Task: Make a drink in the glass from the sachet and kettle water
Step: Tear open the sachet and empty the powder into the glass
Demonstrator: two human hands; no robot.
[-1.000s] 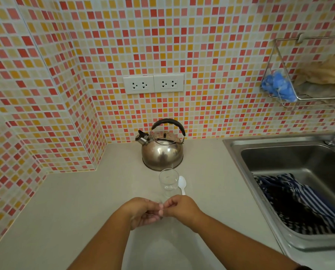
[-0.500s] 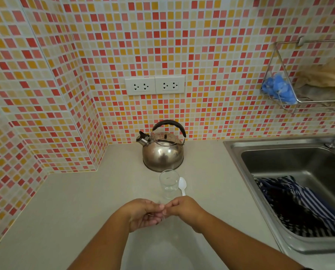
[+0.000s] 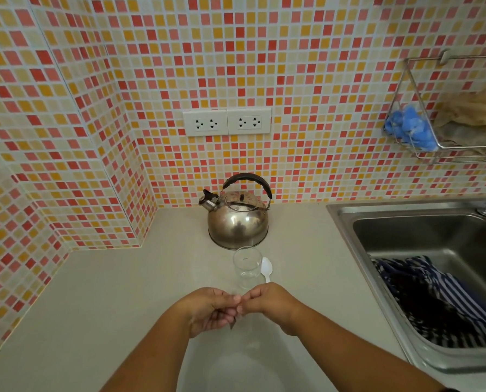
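A steel kettle (image 3: 237,219) with a black handle stands on the counter against the tiled wall. Just in front of it is an empty clear glass (image 3: 246,267), upright, with a white plastic spoon (image 3: 266,268) lying at its right side. Below the glass my left hand (image 3: 207,311) and my right hand (image 3: 268,305) meet fingertip to fingertip, both pinching a small sachet (image 3: 232,323). Only a dark corner of the sachet shows under the fingers; the rest is hidden by my hands.
A steel sink (image 3: 422,250) lies to the right with a striped dark cloth (image 3: 434,301) inside and a tap at its back edge. A wire rack (image 3: 448,148) with a blue item hangs on the wall above. Two wall sockets (image 3: 227,122) sit above the kettle.
My hands stay together in front of the glass, with only small finger movement on the sachet. The view has tilted slightly.
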